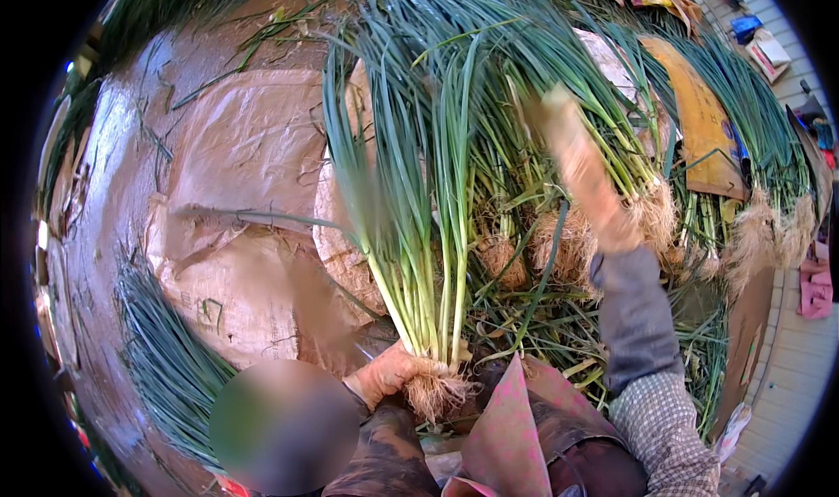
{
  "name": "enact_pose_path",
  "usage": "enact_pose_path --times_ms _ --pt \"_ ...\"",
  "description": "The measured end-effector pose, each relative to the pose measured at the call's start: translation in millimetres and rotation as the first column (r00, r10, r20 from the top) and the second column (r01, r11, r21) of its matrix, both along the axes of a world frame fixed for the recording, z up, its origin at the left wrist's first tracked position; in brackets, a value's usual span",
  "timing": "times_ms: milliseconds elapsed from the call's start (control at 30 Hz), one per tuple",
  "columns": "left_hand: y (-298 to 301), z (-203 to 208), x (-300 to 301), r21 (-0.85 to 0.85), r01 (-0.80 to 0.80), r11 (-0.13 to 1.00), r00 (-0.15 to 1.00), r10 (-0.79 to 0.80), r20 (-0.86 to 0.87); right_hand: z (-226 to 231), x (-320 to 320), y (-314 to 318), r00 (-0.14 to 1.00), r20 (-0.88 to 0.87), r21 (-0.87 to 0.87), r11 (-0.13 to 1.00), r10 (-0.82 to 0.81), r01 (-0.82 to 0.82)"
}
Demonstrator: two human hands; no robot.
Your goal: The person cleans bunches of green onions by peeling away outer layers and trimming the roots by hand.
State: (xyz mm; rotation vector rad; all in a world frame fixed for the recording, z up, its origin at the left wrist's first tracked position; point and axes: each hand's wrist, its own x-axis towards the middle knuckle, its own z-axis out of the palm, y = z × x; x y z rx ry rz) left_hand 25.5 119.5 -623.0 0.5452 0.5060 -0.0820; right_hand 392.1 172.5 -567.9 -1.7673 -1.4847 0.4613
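Observation:
My left hand, in a dirty tan-orange glove, is closed round a bunch of green onions just above their pale, stringy roots. The bunch stands nearly upright in front of me, its long dark green leaves fanning away. My right hand, gloved likewise, is stretched out over the large pile of green onions at centre right. Motion smears its fingers, so whether it grips any stalks is unclear. Bushy roots of the pile lie close to the right wrist.
Pale woven sacks cover the wet brown floor at left. More green onions lie at the lower left, others far right beside a yellow sack. Loose leaf trimmings litter the ground before me. A blurred disc hides the lower left.

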Motion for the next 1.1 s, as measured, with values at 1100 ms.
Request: enact_pose_path --times_ms 1100 --pt "21.9 9.3 74.7 -0.251 -0.274 0.928 0.943 0.311 0.121 5.8 -112.8 -131.5 0.993 0.05 -0.404 0.911 0.111 -0.081"
